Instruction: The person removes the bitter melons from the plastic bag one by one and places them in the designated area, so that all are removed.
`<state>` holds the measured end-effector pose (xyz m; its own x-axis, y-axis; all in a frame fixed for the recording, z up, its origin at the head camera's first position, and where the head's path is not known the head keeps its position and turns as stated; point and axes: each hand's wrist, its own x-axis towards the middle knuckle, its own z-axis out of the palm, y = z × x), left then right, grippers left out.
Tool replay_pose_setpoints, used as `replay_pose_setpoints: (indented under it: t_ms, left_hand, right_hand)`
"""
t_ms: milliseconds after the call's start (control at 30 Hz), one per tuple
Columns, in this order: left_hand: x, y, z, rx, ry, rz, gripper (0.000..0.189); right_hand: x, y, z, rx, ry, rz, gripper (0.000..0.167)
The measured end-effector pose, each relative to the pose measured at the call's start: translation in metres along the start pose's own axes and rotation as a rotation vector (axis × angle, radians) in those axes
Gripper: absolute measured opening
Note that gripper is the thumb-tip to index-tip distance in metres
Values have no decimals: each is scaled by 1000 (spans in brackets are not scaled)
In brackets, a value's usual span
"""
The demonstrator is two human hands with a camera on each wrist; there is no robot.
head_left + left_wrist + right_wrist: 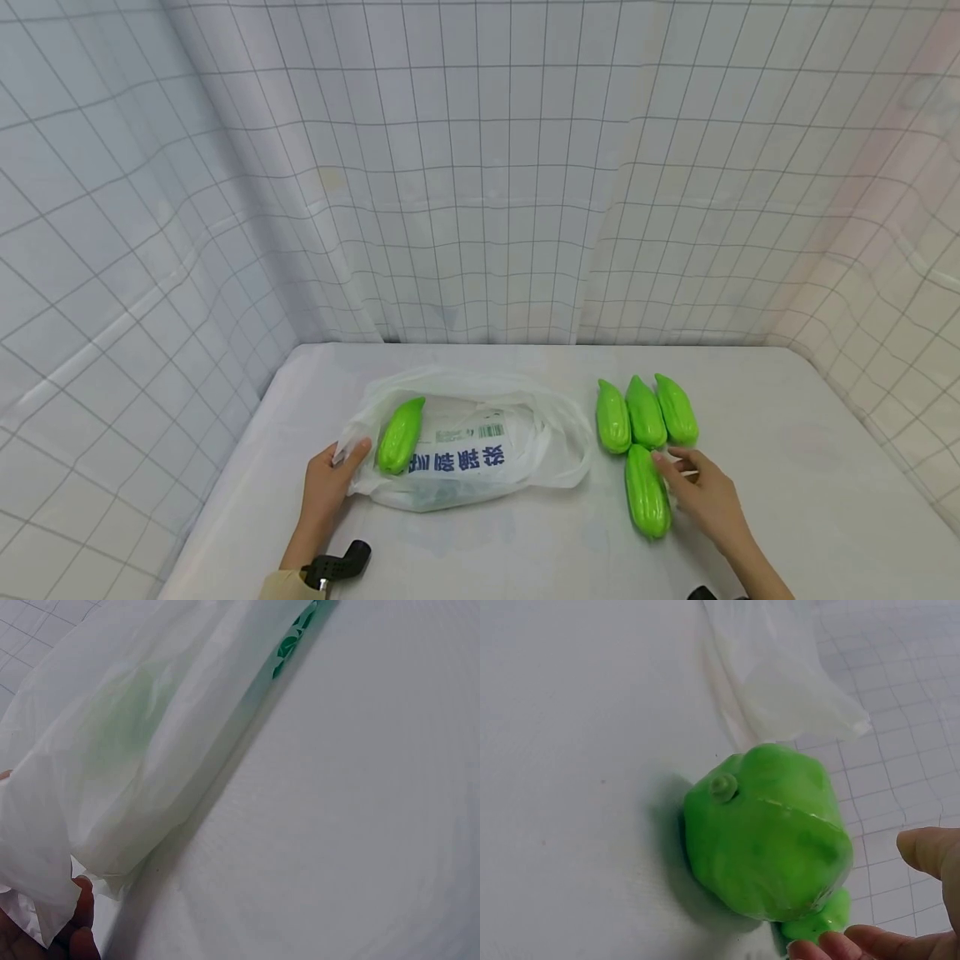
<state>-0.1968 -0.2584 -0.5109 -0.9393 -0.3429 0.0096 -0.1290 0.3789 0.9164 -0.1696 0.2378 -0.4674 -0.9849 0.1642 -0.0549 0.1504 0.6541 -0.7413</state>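
Note:
A white plastic bag (555, 454) lies spread on the table with its mouth wide, blue characters showing inside. One bright green ribbed gourd (401, 436) is in it, at the left end. My left hand (330, 477) grips the bag's left edge; in the left wrist view its fingers (84, 919) are partly covered by the plastic (112, 787). At the right, another green gourd (647, 492) lies lengthwise, its blunt end large in the right wrist view (769, 832). Beside it is my right hand (705, 493), thumb and fingers spread apart around no object.
Just beyond the gourd by my right hand lie three more green gourds, a left (613, 417), a middle (646, 412) and a right one (677, 410). White gridded curtains (480, 183) hang behind and at both sides of the white table (495, 558).

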Motion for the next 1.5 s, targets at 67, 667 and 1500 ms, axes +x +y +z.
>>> replay_pose_setpoints:
  t_ms: [67,667,1500]
  left_hand:
    - [0,0,0,3,1,1,57]
    - [0,-1,0,-2,5,13,55]
    - [0,-1,1,-23,3,7,56]
  right_hand:
    - [0,-1,-1,3,27,-15,70]
    - [15,21,14,38,350,-267,43]
    - [-13,-50,7,214,265,-288,31]
